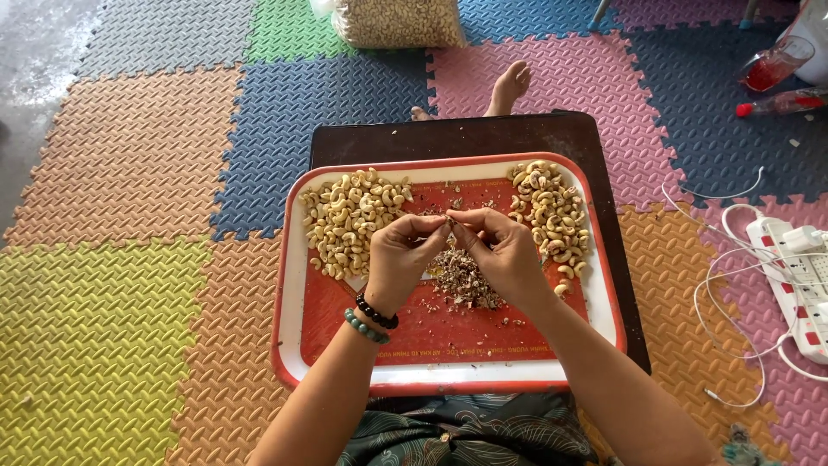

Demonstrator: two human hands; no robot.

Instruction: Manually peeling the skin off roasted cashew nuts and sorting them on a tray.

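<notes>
Looking down from the head camera, the left hand (404, 259) and right hand (504, 252) meet fingertip to fingertip above the middle of a red tray (293, 293), both pinched on a single cashew (448, 226) between them. Under the hands lies a heap of peelings (461, 278). One cashew pile (349, 220) sits at ten o'clock on the tray, another pile (549, 211) at two o'clock.

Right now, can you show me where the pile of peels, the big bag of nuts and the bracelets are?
pile of peels (464, 280), head view, middle of the brown heap on the tray.
bag of nuts (398, 21), head view, the clear bag's front.
bracelets (373, 318), head view, beads on the left wrist.
</notes>
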